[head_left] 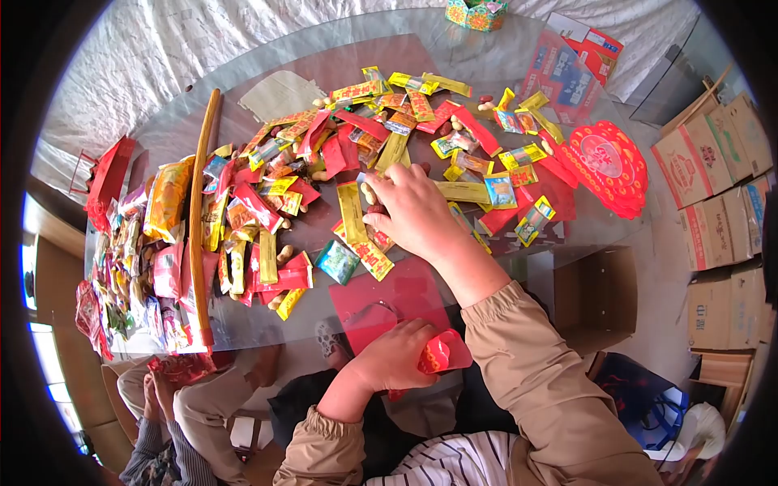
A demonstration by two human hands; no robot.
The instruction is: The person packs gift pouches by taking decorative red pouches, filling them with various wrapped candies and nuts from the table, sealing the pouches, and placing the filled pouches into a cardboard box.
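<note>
My left hand [395, 356] is wrapped round a small red patterned candy pouch [445, 351] near the table's front edge. Over the glass table, my right hand [413, 206] has its thumb and fingertips drawn together around a peanut [369, 193]. A dark red date [376, 209] lies by the thumb. Around that hand spread yellow stick packets [351, 212], red packets [478, 132] and other small wrapped snacks. A green-blue packet [337, 262] rests in front of them.
A wooden stick [203, 178] divides the snacks from a heap of wrapped sweets [130, 283] at left. Flat red scalloped pieces [608, 168] overhang the right edge. Cardboard boxes [713, 219] are stacked at right. Another person's hands [158, 393] are at lower left.
</note>
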